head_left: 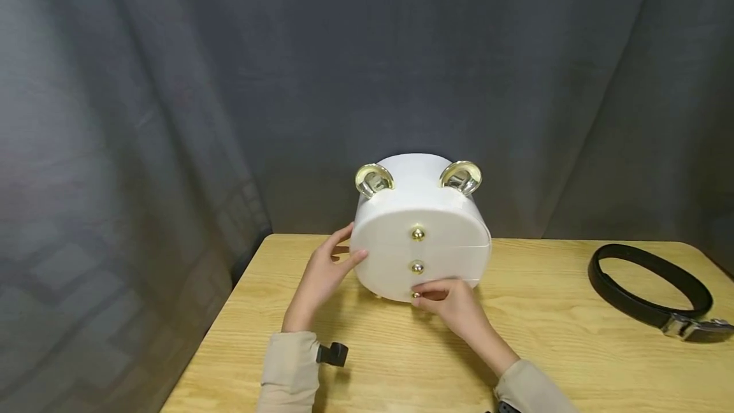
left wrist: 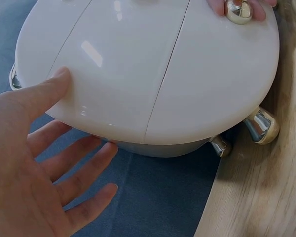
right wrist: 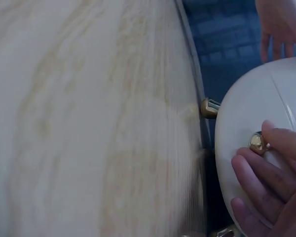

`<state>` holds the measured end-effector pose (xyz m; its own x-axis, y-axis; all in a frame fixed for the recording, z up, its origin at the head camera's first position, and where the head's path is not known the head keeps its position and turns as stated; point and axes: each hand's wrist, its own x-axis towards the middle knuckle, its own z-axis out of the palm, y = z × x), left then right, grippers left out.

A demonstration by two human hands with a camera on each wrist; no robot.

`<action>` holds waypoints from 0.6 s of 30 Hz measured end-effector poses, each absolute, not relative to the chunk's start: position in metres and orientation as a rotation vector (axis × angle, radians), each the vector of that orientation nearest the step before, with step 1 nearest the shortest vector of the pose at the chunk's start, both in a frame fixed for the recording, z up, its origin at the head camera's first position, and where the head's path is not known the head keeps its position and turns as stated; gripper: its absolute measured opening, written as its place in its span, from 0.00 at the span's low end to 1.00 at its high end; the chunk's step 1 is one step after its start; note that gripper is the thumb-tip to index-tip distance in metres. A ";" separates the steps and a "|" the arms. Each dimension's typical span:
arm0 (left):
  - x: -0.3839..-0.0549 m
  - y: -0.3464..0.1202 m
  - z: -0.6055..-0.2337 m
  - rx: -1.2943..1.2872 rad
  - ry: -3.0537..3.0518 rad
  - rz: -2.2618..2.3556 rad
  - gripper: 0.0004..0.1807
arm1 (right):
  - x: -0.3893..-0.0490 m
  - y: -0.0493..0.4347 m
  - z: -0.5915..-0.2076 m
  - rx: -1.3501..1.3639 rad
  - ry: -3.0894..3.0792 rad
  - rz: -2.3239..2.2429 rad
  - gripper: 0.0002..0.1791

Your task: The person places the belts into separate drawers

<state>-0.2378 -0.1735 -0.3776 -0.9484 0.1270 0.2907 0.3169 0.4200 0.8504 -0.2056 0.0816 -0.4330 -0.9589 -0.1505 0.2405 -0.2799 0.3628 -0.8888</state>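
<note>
A glossy white rounded jewelry box with gold ear shapes on top stands on the table, its front crossed by drawer seams. Three gold knobs run down the front. My right hand pinches the lowest knob between thumb and fingers. At the box's left side is my left hand, its thumb resting on the front face and its other fingers spread loosely along the side edge. Both drawer seams look closed in the left wrist view.
A coiled black belt with a silver buckle lies at the right of the wooden table. Gold feet hold the box up near the table's back edge. A dark grey curtain hangs behind.
</note>
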 end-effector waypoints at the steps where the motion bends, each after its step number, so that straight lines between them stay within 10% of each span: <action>1: -0.237 -0.173 -0.378 -0.392 -2.496 -1.550 0.34 | -0.204 0.082 -0.433 0.391 -2.496 1.658 0.08; 18: -0.233 -0.172 -0.374 -0.341 -2.519 -1.592 0.34 | -0.205 0.083 -0.434 0.393 -2.520 1.612 0.06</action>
